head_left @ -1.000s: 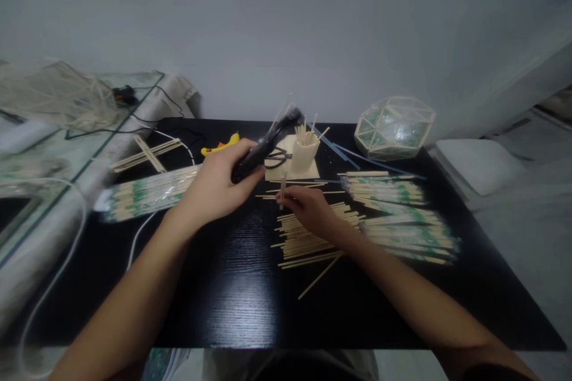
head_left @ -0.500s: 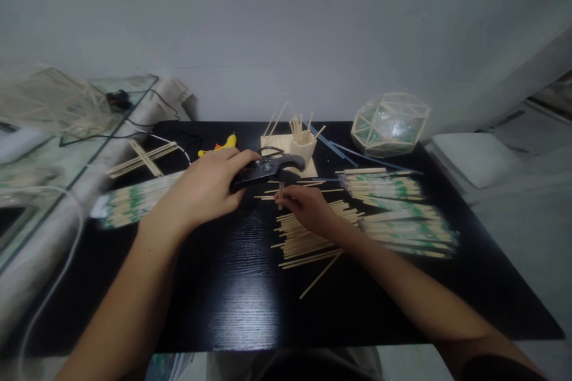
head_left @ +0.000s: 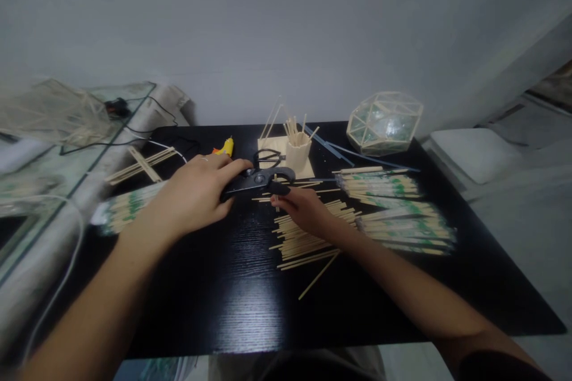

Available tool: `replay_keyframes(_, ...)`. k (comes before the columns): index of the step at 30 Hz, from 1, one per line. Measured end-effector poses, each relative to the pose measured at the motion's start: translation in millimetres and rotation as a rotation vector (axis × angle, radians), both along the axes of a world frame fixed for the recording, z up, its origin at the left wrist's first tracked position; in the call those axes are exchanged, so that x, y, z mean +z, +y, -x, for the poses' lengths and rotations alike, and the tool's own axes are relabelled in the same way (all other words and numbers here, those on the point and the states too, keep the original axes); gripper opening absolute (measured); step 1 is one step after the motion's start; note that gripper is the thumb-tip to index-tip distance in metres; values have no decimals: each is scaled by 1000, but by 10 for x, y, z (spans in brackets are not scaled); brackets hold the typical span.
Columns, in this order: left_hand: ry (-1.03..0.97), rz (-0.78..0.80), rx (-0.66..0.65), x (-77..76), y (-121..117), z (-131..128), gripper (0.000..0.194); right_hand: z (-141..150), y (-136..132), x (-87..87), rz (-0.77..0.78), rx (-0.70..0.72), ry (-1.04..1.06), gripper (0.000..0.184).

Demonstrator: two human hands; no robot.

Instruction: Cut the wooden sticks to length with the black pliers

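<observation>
My left hand (head_left: 192,190) is wrapped round a pair of black pruning shears (head_left: 257,180), whose curved jaws point right. My right hand (head_left: 306,207) pinches a thin wooden stick (head_left: 276,209) that stands roughly upright between thumb and fingers. The jaws sit just above those fingertips, at the stick; whether the blades touch it I cannot tell. Below and beside my right hand lies a loose pile of wooden sticks (head_left: 304,238), with one stray stick (head_left: 318,277) in front of it.
Behind the shears, a cup of sticks (head_left: 298,155) and scissors (head_left: 269,158) are on a wooden board. A yellow glue gun (head_left: 224,147) lies beyond my left hand. Bagged sticks (head_left: 402,226) lie right, a faceted stick-framed form (head_left: 384,122) behind them. Crossed sticks (head_left: 143,165) lie left.
The shears in my left hand have come down and slightly left, closer to my right fingertips. My right hand keeps its pinch in nearly the same place. The view has shifted a little.
</observation>
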State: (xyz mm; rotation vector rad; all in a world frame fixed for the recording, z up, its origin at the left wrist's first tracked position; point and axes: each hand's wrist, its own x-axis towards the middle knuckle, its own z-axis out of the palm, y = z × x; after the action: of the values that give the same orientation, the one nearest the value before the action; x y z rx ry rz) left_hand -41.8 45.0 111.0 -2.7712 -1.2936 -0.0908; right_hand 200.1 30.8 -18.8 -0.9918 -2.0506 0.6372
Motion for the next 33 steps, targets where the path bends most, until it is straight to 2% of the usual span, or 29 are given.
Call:
replay_keyframes(6, 27, -12, -1, -2, 3, -19, 60, 5, -9, 23, 7, -11, -17, 12)
replay_keyframes(15, 107, -45, 29, -19, -14, -47, 54, 6, -2, 36, 10, -3, -28, 13)
replay_keyframes(33, 89, -63, 67, -50, -95, -15, 48, 18, -9, 58, 12, -12, -12, 14)
